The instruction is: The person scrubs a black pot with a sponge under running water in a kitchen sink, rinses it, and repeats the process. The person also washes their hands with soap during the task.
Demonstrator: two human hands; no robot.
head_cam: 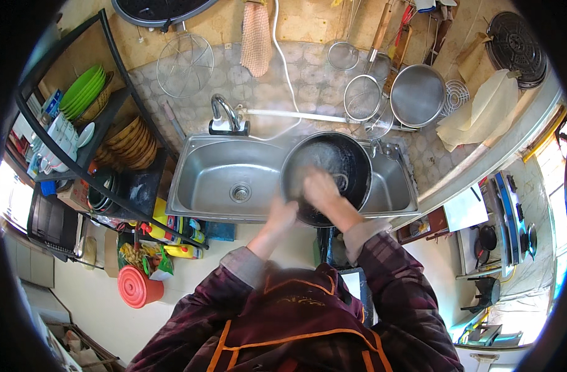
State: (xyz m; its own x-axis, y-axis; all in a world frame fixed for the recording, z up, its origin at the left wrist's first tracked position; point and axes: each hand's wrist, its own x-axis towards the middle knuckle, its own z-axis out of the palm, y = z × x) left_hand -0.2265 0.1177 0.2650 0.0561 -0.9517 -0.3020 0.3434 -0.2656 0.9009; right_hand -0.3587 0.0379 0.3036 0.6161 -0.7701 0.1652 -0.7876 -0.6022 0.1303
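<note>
A black wok with whitish wet film inside rests over the divider and right part of the stainless steel double sink. Its dark handle points towards my body. My left hand grips the wok's near left rim, thumb at the edge. Inside the wok is my right hand, blurred by motion and pressed towards the inner surface. Whether something lies under its fingers is hidden. A pale loop shows just right of that hand.
A chrome faucet stands behind the left basin with its drain. Strainers and a steel sieve hang on the wall. To the left, a black shelf rack holds green bowls and baskets. A red lidded bucket is on the floor.
</note>
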